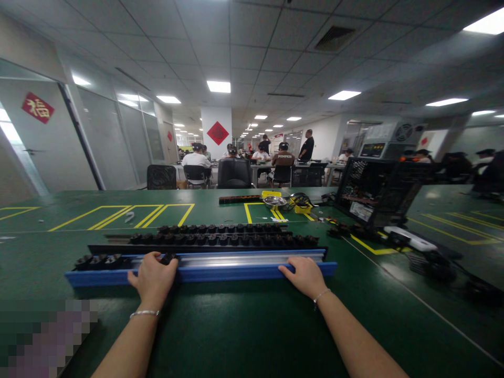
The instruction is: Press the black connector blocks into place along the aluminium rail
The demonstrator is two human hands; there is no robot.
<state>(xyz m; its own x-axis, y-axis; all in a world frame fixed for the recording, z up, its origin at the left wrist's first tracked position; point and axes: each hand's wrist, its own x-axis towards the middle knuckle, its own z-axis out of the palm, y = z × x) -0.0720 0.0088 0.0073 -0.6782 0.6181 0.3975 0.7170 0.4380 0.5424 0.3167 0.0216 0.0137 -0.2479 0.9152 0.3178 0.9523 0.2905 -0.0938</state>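
Observation:
A long blue channel rail (pixel 232 272) with a silvery inner strip lies across the green table in front of me. Several round black parts (pixel 98 261) sit in its left end. My left hand (pixel 154 275) is closed at the rail, thumb and fingers around a small black part (pixel 168 258); its lower side is hidden. Near the right end, my right hand (pixel 306 275) grips the rail's front edge, thumb in front and fingers over the top. Just behind, black strips (pixel 208 244) carry rows of round black parts.
An opened black computer case (pixel 378 191) stands at right, with cables and a white device (pixel 409 239) nearby. A metal bowl (pixel 274 201), yellow containers and a dark bar (pixel 240 199) lie farther back. Yellow tape (pixel 189 214) marks the table. People sit beyond it.

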